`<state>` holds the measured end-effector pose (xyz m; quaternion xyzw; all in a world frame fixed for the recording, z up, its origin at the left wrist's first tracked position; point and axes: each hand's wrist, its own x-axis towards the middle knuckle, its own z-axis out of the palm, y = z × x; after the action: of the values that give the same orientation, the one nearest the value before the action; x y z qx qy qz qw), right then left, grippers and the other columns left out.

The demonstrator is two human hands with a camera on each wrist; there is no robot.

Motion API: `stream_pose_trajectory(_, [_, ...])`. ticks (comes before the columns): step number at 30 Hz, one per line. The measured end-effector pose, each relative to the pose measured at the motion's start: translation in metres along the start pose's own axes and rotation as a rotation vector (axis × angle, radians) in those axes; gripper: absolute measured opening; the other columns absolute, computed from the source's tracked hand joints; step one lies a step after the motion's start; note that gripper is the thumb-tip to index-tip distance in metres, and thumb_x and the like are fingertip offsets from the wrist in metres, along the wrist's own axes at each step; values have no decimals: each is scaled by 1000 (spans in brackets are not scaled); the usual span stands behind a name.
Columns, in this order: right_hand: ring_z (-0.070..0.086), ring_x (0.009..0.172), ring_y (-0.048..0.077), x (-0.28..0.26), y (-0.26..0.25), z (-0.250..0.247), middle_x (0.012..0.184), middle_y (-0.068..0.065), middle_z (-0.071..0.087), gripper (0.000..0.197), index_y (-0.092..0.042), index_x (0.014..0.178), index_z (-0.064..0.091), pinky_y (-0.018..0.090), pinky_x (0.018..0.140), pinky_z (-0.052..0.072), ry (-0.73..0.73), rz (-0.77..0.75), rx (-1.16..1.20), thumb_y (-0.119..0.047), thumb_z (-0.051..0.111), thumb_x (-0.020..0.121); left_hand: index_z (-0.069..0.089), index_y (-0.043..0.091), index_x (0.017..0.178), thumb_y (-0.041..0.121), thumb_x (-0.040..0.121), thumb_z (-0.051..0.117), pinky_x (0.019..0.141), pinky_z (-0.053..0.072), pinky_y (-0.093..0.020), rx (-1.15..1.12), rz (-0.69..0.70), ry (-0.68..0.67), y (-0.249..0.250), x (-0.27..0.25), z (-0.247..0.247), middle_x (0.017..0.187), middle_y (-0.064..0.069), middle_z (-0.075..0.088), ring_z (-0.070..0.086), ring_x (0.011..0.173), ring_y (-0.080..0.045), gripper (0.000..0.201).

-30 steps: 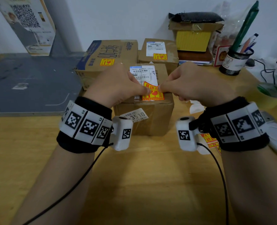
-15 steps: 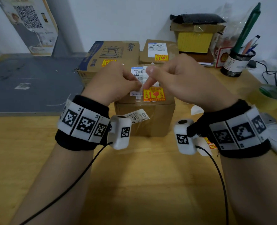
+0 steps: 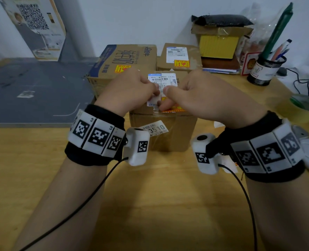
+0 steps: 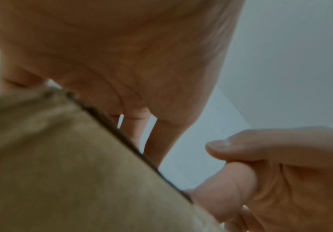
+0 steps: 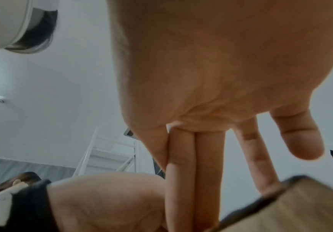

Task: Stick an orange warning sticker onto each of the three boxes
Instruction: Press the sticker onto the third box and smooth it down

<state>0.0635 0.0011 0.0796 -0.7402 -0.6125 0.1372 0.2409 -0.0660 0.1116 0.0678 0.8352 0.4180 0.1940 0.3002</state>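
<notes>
Three cardboard boxes stand on the wooden table. The large back left box [image 3: 126, 57] and the small back right box [image 3: 179, 55] each carry an orange warning sticker [image 3: 122, 68] [image 3: 181, 63]. On top of the near box [image 3: 162, 136], beside its white shipping label [image 3: 162, 79], lies a third orange sticker [image 3: 174, 109], mostly hidden under my right hand [image 3: 195, 95]. In the right wrist view my right hand [image 5: 211, 70] has straight fingers [image 5: 181, 172] pressing down on the box top [image 5: 290, 208]. My left hand [image 3: 135, 91] [image 4: 121, 55] rests its fingertips on the same top [image 4: 52, 157] next to them.
A mesh pen holder [image 3: 266, 69], a roll of tape [image 3: 302, 109] and a stack with a yellow box [image 3: 219, 44] crowd the right side. More orange stickers [image 3: 238, 163] peek from under my right wrist. A grey floor [image 3: 32, 91] drops away left of the table.
A second ago both hands held the sticker above the near box. It then lay flat on the top as the right hand lifted, and now both hands press down on it.
</notes>
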Motion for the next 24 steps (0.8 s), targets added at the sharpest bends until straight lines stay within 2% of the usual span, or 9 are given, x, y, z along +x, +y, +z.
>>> stream_pose_trajectory(3, [19,61,-1,2,2,2,36,-30,46,43,-33,97,84,24,56,16,19,11,7,-46,44,106,76,20,74,35,93,60,58,37,-27,0,-17,4,0,0,0,82,-14,73,54,66,-16,29])
stream_pose_trajectory(6, [20,61,0,6,7,8,50,-8,47,52,-17,96,84,33,72,29,80,27,-41,-46,42,106,77,13,78,35,93,60,56,34,-27,-13,-19,10,0,0,1,75,-14,66,50,65,-16,32])
stream_pose_trajectory(8, [22,60,1,9,8,12,56,-5,42,58,-9,92,82,36,79,36,121,18,-104,-48,42,105,77,8,80,35,93,60,55,32,-28,-11,-17,14,1,0,1,70,-11,59,47,61,-16,35])
stream_pose_trajectory(11, [35,52,0,5,5,4,42,-12,51,50,-18,79,83,24,55,25,66,59,-86,-41,46,105,79,13,83,35,93,60,58,36,-28,-11,-15,4,0,1,3,80,-15,71,51,64,-16,30])
stream_pose_trajectory(13, [45,43,-3,0,5,-3,30,-18,42,44,-26,78,83,19,45,27,32,71,-70,-36,49,104,80,15,87,36,92,60,63,40,-29,-15,-15,13,-1,2,3,89,-13,75,56,70,-17,29])
stream_pose_trajectory(15, [43,46,2,1,6,-1,32,-13,44,43,-24,86,85,19,45,25,56,62,-62,-37,49,104,79,17,85,36,92,60,62,39,-28,-10,-15,24,-1,3,4,84,-9,74,56,68,-16,29])
stream_pose_trajectory(17, [29,54,3,6,8,7,42,-7,49,47,-14,91,84,23,52,16,109,44,-47,-43,49,103,76,13,79,35,94,59,55,34,-26,7,-16,28,-1,3,4,70,-6,66,50,59,-13,32])
stream_pose_trajectory(20, [21,58,1,9,9,10,44,-4,48,49,-12,89,84,25,54,14,114,35,-39,-44,50,103,73,10,72,33,95,59,51,29,-26,27,-16,29,-1,4,5,60,-2,56,44,52,-11,35])
stream_pose_trajectory(24, [30,55,3,0,0,-1,36,-29,46,38,-26,88,86,23,53,15,26,41,-83,-39,53,102,71,17,67,33,94,60,51,31,-25,18,-15,18,-2,5,5,59,1,59,47,53,-10,33])
